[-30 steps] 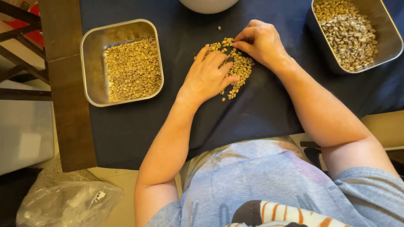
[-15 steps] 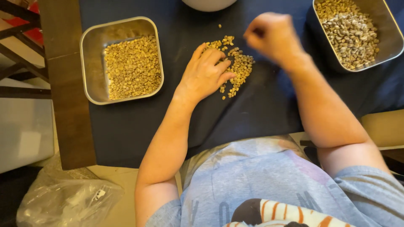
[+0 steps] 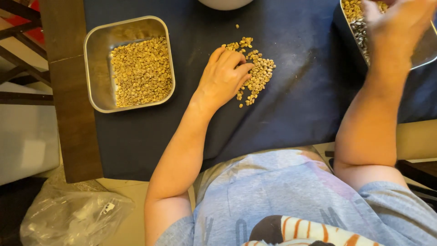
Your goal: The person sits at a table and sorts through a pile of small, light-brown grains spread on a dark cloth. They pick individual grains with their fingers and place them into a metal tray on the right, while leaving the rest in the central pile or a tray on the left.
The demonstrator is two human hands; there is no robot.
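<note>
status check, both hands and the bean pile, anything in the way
Left hand flat on the cloth, fingers against the loose bean pile. Right hand blurred above the right metal tray, grip unclear. Nothing between pile and either tray.

Right hand (image 3: 400, 20) motion-blurred at upper right of frame, grip unreadable; it covers part of the right metal tray (image 3: 423, 52), which the frame edge cuts off. White bowl (image 3: 224, 3) clipped at top centre. Left hand (image 3: 224, 75) hides some beans (image 3: 259, 73).

A crumpled clear plastic bag (image 3: 68, 216) lies on the floor beside a white round bowl's rim (image 3: 224, 3) at the surface's far edge.
</note>
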